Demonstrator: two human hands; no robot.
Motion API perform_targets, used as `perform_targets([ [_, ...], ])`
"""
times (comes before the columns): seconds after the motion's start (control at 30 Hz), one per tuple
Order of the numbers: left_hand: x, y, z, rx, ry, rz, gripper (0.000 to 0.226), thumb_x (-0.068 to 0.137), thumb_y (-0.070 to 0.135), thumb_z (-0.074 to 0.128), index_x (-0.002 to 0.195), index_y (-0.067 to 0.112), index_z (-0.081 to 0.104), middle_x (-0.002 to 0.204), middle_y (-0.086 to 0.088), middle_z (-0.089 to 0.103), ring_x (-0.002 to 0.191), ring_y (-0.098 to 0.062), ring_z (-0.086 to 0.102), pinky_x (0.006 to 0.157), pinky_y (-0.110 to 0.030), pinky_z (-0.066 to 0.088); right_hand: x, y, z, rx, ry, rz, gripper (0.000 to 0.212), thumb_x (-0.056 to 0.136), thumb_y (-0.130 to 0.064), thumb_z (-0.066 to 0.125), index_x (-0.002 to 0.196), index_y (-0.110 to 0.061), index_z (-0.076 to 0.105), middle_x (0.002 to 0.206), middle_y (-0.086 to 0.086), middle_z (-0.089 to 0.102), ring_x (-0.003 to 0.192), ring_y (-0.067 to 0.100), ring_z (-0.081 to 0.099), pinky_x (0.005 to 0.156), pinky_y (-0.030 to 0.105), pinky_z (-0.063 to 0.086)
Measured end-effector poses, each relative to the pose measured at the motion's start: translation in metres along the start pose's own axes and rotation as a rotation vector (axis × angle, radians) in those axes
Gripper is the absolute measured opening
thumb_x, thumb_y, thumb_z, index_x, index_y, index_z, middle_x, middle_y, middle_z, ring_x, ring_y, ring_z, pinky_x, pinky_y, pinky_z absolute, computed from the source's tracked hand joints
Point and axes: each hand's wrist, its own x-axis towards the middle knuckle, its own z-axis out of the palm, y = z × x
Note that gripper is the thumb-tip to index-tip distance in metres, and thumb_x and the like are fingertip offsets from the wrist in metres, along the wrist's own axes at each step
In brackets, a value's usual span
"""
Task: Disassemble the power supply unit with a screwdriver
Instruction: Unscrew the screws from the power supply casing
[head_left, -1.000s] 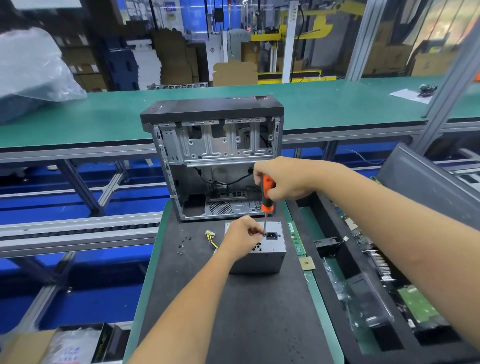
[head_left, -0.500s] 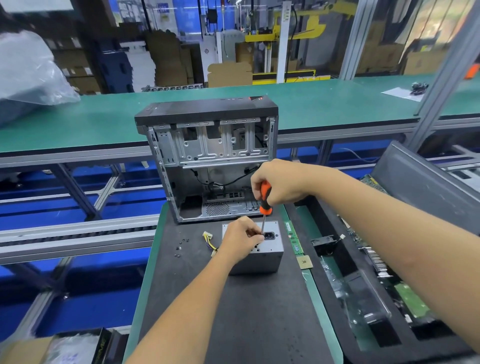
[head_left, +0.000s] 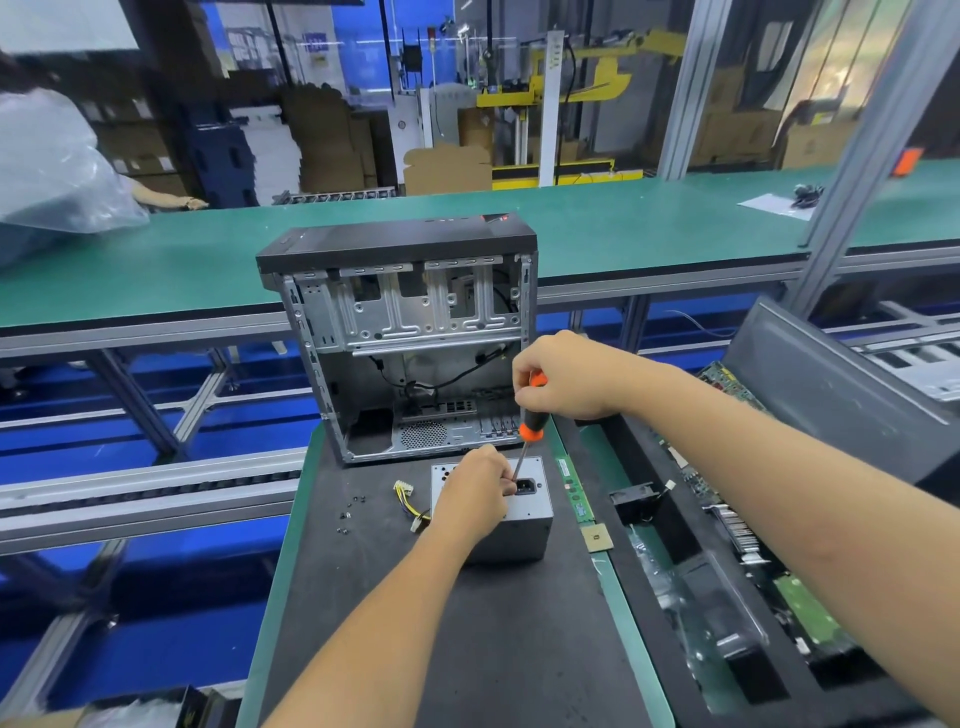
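Note:
A grey metal power supply unit (head_left: 524, 535) stands on the black mat, its socket face turned up. My left hand (head_left: 475, 493) lies curled on that top face, fingertips at the screwdriver's shaft near the black socket. My right hand (head_left: 563, 376) grips the orange and black handle of the screwdriver (head_left: 530, 426), which stands nearly upright with its tip down on the unit's top face. Yellow and black wires (head_left: 410, 501) stick out from the unit's left side.
An open, emptied computer case (head_left: 405, 332) stands just behind the unit. Several loose screws (head_left: 350, 509) lie on the black mat (head_left: 467, 649) to the left. A green memory stick (head_left: 574, 488) and a black foam tray of parts (head_left: 727, 597) lie to the right.
Both hands stay on the unit and the screwdriver. The screwdriver has tilted slightly in my right hand. The view has shifted a little.

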Motion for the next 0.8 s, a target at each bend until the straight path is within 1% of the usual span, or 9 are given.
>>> perform_targets([
  [0.13, -0.001, 0.004, -0.001, 0.070, -0.022, 0.057, 0.032, 0.088, 0.003, 0.055, 0.066, 0.019, 0.038, 0.087, -0.001, 0.043, 0.090, -0.021, 0.052, 0.071, -0.026, 0.041, -0.004, 0.004, 0.001, 0.022, 0.015, 0.036, 0.013, 0.091, -0.024, 0.057, 0.079, -0.023, 0.062, 0.075, -0.008, 0.059, 0.065, 0.011, 0.054, 0.057, 0.025, 0.042],
  [0.2, -0.001, 0.004, -0.002, 0.066, -0.012, 0.061, 0.035, 0.087, 0.004, 0.054, 0.064, 0.023, 0.036, 0.086, -0.003, 0.047, 0.086, -0.023, 0.052, 0.068, -0.024, 0.038, -0.007, 0.006, 0.001, 0.050, 0.061, 0.060, 0.012, 0.091, -0.023, 0.059, 0.080, -0.020, 0.063, 0.075, -0.006, 0.060, 0.061, 0.010, 0.052, 0.054, 0.024, 0.040],
  [0.27, -0.001, 0.002, -0.004, -0.002, 0.012, -0.013, 0.034, 0.091, 0.009, 0.053, 0.065, 0.027, 0.037, 0.082, -0.002, 0.053, 0.073, -0.021, 0.050, 0.062, -0.025, 0.038, -0.009, 0.008, 0.000, 0.107, 0.129, 0.096, 0.012, 0.089, -0.022, 0.061, 0.082, -0.014, 0.066, 0.070, -0.004, 0.061, 0.057, 0.011, 0.052, 0.052, 0.025, 0.044],
  [0.37, 0.001, -0.006, -0.015, -0.145, 0.093, -0.149, 0.022, 0.094, 0.014, 0.051, 0.074, 0.020, 0.047, 0.075, 0.000, 0.057, 0.065, -0.018, 0.050, 0.054, -0.026, 0.042, -0.006, 0.009, -0.003, 0.221, 0.184, 0.164, 0.018, 0.082, -0.020, 0.068, 0.078, -0.002, 0.065, 0.057, 0.001, 0.062, 0.055, 0.017, 0.054, 0.059, 0.031, 0.051],
  [0.43, 0.000, -0.015, -0.027, -0.230, 0.166, -0.201, 0.018, 0.090, 0.012, 0.057, 0.075, 0.020, 0.052, 0.074, 0.004, 0.058, 0.064, -0.013, 0.052, 0.052, -0.014, 0.037, -0.001, 0.007, -0.001, 0.293, 0.166, 0.185, 0.023, 0.077, -0.019, 0.071, 0.075, 0.001, 0.060, 0.056, 0.006, 0.064, 0.052, 0.018, 0.056, 0.052, 0.023, 0.046],
  [0.53, -0.006, -0.036, -0.052, -0.308, 0.246, -0.267, 0.018, 0.084, 0.007, 0.065, 0.075, 0.022, 0.058, 0.073, 0.006, 0.058, 0.064, -0.007, 0.052, 0.053, -0.009, 0.036, 0.012, -0.003, 0.015, 0.393, 0.139, 0.203, 0.015, 0.080, -0.017, 0.067, 0.080, -0.006, 0.056, 0.069, 0.013, 0.071, 0.049, 0.010, 0.064, 0.040, 0.014, 0.041],
  [0.63, -0.020, -0.067, -0.072, -0.286, 0.290, -0.348, 0.020, 0.079, 0.007, 0.070, 0.066, 0.020, 0.062, 0.067, 0.008, 0.061, 0.063, -0.007, 0.055, 0.055, -0.012, 0.038, 0.031, -0.019, 0.038, 0.507, 0.073, 0.203, 0.013, 0.088, -0.018, 0.056, 0.091, -0.015, 0.044, 0.085, 0.009, 0.065, 0.051, 0.014, 0.065, 0.048, 0.025, 0.046],
  [0.73, -0.040, -0.105, -0.084, -0.242, 0.280, -0.453, 0.022, 0.080, 0.009, 0.070, 0.063, 0.019, 0.061, 0.063, 0.007, 0.062, 0.062, -0.014, 0.059, 0.053, -0.020, 0.040, 0.049, -0.037, 0.063, 0.500, -0.034, 0.112, 0.013, 0.092, -0.019, 0.049, 0.102, -0.016, 0.042, 0.076, 0.007, 0.064, 0.054, 0.019, 0.060, 0.057, 0.031, 0.049],
  [0.8, -0.054, -0.131, -0.086, -0.216, 0.262, -0.542, 0.021, 0.083, 0.012, 0.069, 0.065, 0.019, 0.061, 0.063, 0.006, 0.061, 0.060, -0.010, 0.058, 0.046, -0.017, 0.037, 0.058, -0.050, 0.081, 0.488, -0.074, 0.030, 0.012, 0.094, -0.023, 0.047, 0.104, -0.017, 0.043, 0.076, 0.004, 0.059, 0.059, 0.020, 0.054, 0.058, 0.031, 0.044],
])
